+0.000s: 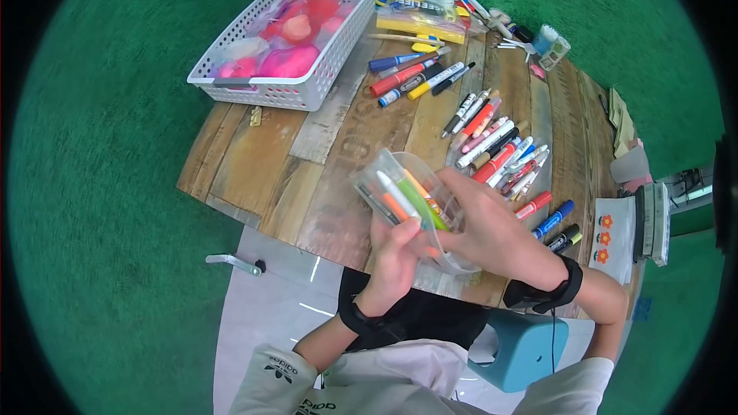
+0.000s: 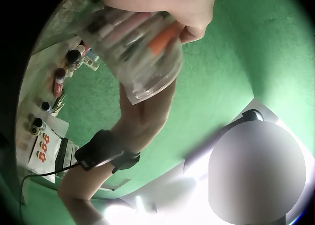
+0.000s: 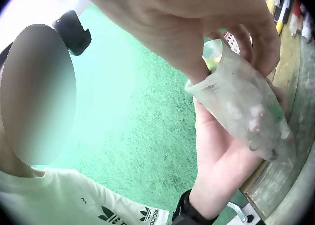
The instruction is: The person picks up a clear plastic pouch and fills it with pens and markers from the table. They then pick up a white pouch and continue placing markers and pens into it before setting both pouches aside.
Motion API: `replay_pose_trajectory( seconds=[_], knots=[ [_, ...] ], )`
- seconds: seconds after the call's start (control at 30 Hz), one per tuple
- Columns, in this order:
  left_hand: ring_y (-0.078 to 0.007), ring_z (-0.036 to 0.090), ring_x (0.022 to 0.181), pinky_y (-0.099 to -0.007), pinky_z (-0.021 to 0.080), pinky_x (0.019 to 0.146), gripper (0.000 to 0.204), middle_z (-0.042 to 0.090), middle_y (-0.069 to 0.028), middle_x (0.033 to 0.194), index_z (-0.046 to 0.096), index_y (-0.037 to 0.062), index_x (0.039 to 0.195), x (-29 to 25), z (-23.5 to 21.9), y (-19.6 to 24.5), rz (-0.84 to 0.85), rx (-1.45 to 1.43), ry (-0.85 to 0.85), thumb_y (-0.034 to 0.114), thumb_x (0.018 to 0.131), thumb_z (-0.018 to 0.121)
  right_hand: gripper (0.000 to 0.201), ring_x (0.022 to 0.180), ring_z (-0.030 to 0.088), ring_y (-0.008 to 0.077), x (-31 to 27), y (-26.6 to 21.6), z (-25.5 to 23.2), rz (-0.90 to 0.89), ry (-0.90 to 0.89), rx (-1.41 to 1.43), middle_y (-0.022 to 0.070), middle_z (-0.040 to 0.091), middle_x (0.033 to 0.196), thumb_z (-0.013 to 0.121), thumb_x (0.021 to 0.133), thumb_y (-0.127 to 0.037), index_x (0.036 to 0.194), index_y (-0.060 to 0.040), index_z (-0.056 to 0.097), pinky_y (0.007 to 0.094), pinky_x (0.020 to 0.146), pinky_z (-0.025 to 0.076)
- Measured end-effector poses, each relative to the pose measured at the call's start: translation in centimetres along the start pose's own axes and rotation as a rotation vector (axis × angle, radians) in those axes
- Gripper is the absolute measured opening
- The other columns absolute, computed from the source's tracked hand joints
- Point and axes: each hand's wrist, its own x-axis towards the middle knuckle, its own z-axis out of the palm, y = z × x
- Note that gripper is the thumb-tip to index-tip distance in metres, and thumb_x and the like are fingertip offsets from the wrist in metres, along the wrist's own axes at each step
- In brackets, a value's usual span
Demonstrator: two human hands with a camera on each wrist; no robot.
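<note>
A translucent plastic pen holder (image 1: 392, 161) is held tilted over the table's near edge, with several markers (image 1: 415, 198) inside, among them green, orange and white ones. My left hand (image 1: 394, 265) grips its lower side, thumb across the front wall. At the mouth on the other side is my right hand (image 1: 496, 227), fingers bent around the holder. In the right wrist view its thumb dips inside the rim of the holder (image 3: 246, 107). The left wrist view shows the holder (image 2: 147, 72) from below, an orange marker (image 2: 165, 38) showing through its wall.
Loose markers (image 1: 492, 146) lie in rows on the wooden table (image 1: 323, 200). A white basket (image 1: 284, 96) with pink items stands at the back left. Behind the markers are a yellow-edged pouch (image 1: 421, 19) and cotton swabs (image 1: 547, 37). A flower sheet (image 1: 613, 234) lies right, a blue stool (image 1: 523, 350) below.
</note>
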Motion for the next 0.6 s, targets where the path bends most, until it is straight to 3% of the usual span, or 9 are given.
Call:
replay_pose_trajectory(
  seconds=[0.13,0.2,0.27,0.3,0.37,0.53,0.6],
  knots=[
    [-0.0221,0.049,0.125,-0.0413,0.042,0.104,0.065,0.047,-0.0129,0.132,0.026,0.0059,0.145,-0.3,0.5,-0.1,0.008,0.015,0.044,0.021,0.092,0.061,0.055,0.092,0.059,0.0358,-0.4,-1.0,-0.3,-0.033,0.138,-0.032,0.0174,0.057,0.1,0.08,0.066,-0.008,0.113,-0.0007,0.053,0.0398,0.076,0.048],
    [-0.0217,0.048,0.125,-0.0412,0.04,0.106,0.064,0.047,-0.0124,0.133,0.026,0.0064,0.145,-0.3,0.6,-0.2,0.02,-0.117,0.033,0.021,0.094,0.061,0.056,0.093,0.057,0.0339,-0.4,-1.0,-0.4,-0.05,0.207,-0.063,0.0155,0.054,0.101,0.08,0.064,-0.005,0.113,-0.0011,0.053,0.0389,0.077,0.048],
    [-0.0215,0.048,0.126,-0.0406,0.039,0.106,0.065,0.047,-0.0122,0.134,0.025,0.0066,0.146,-0.3,1.0,0.1,0.02,-0.122,0.042,0.021,0.094,0.062,0.049,0.09,0.054,0.0302,-0.5,-0.6,-0.4,-0.219,0.231,-0.205,0.0115,0.05,0.101,0.078,0.061,0.001,0.105,-0.0024,0.057,0.0373,0.076,0.047],
    [-0.0213,0.048,0.126,-0.0401,0.039,0.106,0.066,0.047,-0.012,0.134,0.025,0.0069,0.146,-0.2,1.1,0.2,0.019,-0.126,0.049,0.021,0.094,0.063,0.049,0.09,0.054,0.0302,-0.6,-0.4,-0.4,-0.219,0.23,-0.203,0.0115,0.05,0.101,0.078,0.061,0.001,0.105,-0.0024,0.057,0.0373,0.076,0.047],
    [-0.0212,0.048,0.126,-0.0397,0.039,0.106,0.067,0.046,-0.012,0.135,0.024,0.007,0.146,-0.2,1.0,0.3,0.014,-0.108,0.045,0.02,0.093,0.063,0.033,0.09,0.053,0.0297,-0.7,-0.1,-0.3,-0.355,0.191,-0.278,0.0114,0.051,0.101,0.074,0.067,-0.002,0.098,-0.0039,0.062,0.0369,0.072,0.048],
    [-0.0203,0.048,0.126,-0.039,0.038,0.106,0.069,0.046,-0.0113,0.135,0.024,0.0073,0.146,-0.2,1.0,0.0,0.028,-0.089,0.038,0.019,0.092,0.065,0.027,0.089,0.053,0.0282,-0.7,-0.3,0.3,-0.327,0.218,-0.266,0.011,0.053,0.101,0.073,0.067,-0.002,0.093,-0.0032,0.065,0.036,0.071,0.048],
    [-0.0188,0.05,0.122,-0.0402,0.041,0.104,0.059,0.049,-0.0072,0.131,0.033,0.0076,0.141,-0.1,1.0,-0.3,0.071,-0.008,0.044,0.027,0.094,0.063,0.029,0.089,0.053,0.0282,-0.9,-0.2,0.4,-0.335,0.224,-0.263,0.0111,0.053,0.102,0.072,0.067,-0.002,0.095,-0.0032,0.065,0.0359,0.071,0.048]
  ],
)
